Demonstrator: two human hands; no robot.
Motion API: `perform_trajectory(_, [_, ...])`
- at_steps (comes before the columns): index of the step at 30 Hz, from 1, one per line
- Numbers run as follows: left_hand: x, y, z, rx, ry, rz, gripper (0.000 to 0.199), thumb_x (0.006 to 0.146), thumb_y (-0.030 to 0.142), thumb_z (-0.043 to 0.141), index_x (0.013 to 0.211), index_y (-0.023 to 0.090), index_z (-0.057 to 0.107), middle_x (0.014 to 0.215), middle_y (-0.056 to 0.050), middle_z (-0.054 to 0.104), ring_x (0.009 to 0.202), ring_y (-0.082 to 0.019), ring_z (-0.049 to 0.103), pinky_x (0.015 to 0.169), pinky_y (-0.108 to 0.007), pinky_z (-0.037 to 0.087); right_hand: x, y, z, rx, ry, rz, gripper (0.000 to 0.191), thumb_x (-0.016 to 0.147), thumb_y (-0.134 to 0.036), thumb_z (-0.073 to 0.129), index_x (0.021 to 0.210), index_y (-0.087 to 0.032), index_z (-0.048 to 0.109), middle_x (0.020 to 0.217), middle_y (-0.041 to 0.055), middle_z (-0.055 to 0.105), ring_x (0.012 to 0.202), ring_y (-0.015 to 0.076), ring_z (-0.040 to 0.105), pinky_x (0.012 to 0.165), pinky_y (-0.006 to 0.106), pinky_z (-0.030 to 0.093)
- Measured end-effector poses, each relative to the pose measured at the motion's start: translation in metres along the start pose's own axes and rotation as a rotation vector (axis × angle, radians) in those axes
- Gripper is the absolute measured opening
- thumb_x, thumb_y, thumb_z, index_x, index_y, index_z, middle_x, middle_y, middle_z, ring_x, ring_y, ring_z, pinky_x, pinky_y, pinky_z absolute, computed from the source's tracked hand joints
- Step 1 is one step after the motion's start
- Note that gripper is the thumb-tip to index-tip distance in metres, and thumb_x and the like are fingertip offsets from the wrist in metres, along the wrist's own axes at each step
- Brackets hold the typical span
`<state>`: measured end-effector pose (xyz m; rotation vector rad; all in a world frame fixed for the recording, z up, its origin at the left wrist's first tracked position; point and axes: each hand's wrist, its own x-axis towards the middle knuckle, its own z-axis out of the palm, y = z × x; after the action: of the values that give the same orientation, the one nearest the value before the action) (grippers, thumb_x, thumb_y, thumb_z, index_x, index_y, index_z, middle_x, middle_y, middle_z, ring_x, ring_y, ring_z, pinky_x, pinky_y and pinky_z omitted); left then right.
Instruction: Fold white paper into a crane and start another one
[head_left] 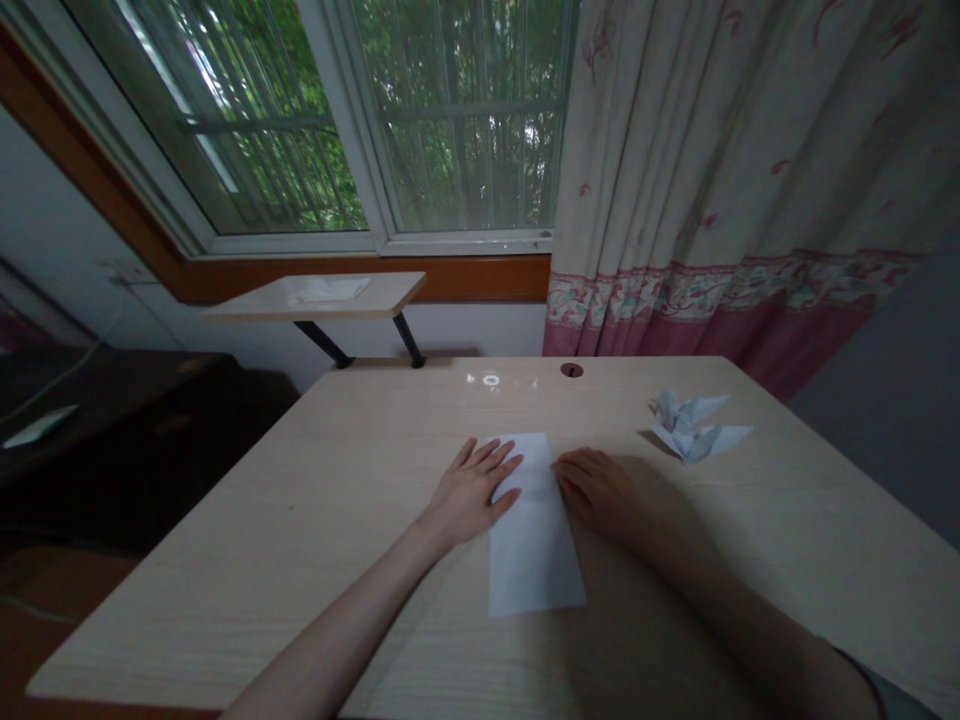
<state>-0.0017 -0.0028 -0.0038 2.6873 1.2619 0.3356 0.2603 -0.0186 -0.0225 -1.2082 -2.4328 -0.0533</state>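
A narrow white sheet of paper (534, 560) lies lengthwise on the desk in front of me. My left hand (474, 490) rests on its upper left side, palm down, with the fingers spread and the thumb on the paper. At the sheet's upper right edge is my right hand (596, 490), its fingers bent and pressed together against that edge. Whether a fold runs along there is hidden by the fingers. Farther right stand folded paper cranes (690, 425), close together with their wings out.
The pale wooden desk (315, 540) reaches toward the window. A small raised shelf (262, 297) on black legs holds some white paper (326, 290) at the back left. A round cable hole (571, 370) sits near the rear edge. Curtains (675, 200) hang behind.
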Motion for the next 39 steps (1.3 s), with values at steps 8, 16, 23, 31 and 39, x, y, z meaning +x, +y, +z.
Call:
perform_trajectory(8, [0.0, -0.007, 0.01, 0.089, 0.15, -0.154, 0.042, 0.099, 0.04, 0.047, 0.139, 0.027, 0.054, 0.15, -0.008, 0.05, 0.138, -0.028, 0.046, 0.12, -0.055, 0.023, -0.002, -0.015, -0.011, 0.149, -0.124, -0.165, 0.038, 0.093, -0.015, 0.047, 0.126, -0.022, 0.065, 0.133, 0.0089, 0.065, 0.122, 0.0218, 0.058, 0.107, 0.042, 0.047])
perform_trajectory(16, [0.001, -0.003, 0.006, 0.105, 0.159, -0.189, 0.039, 0.099, 0.029, 0.044, 0.136, 0.027, 0.057, 0.148, -0.007, 0.052, 0.135, -0.026, 0.049, 0.118, -0.054, 0.027, -0.004, -0.019, -0.018, 0.248, -0.21, -0.191, 0.045, 0.097, -0.04, 0.054, 0.136, -0.018, 0.059, 0.144, 0.0126, 0.056, 0.131, 0.0248, 0.053, 0.112, 0.041, 0.042])
perform_trajectory(23, [0.002, -0.003, 0.003, 0.082, 0.158, -0.195, 0.039, 0.098, 0.026, 0.045, 0.134, 0.025, 0.06, 0.147, -0.007, 0.053, 0.135, -0.026, 0.049, 0.118, -0.052, 0.029, -0.005, -0.032, -0.012, 0.278, -0.3, -0.245, 0.097, 0.081, -0.073, 0.061, 0.152, -0.013, 0.037, 0.159, 0.0184, 0.031, 0.148, 0.0341, 0.025, 0.119, 0.05, 0.028])
perform_trajectory(31, [0.003, -0.005, 0.002, 0.04, 0.287, -0.232, 0.034, 0.095, 0.02, 0.048, 0.123, 0.023, 0.068, 0.144, -0.005, 0.056, 0.128, -0.027, 0.054, 0.115, -0.051, 0.037, -0.005, -0.036, -0.013, 0.303, -0.381, -0.213, 0.091, 0.088, -0.071, 0.051, 0.153, -0.01, 0.034, 0.157, 0.0198, 0.034, 0.148, 0.0348, 0.026, 0.118, 0.053, 0.03])
perform_trajectory(39, [0.003, -0.008, 0.004, -0.024, 0.477, -0.206, 0.029, 0.097, 0.021, 0.049, 0.117, 0.024, 0.07, 0.137, -0.003, 0.063, 0.121, -0.025, 0.058, 0.107, -0.049, 0.044, -0.005, -0.034, -0.02, 0.308, -0.29, -0.284, 0.072, 0.093, -0.052, 0.059, 0.15, -0.011, 0.041, 0.152, 0.0174, 0.043, 0.143, 0.0297, 0.038, 0.117, 0.045, 0.035])
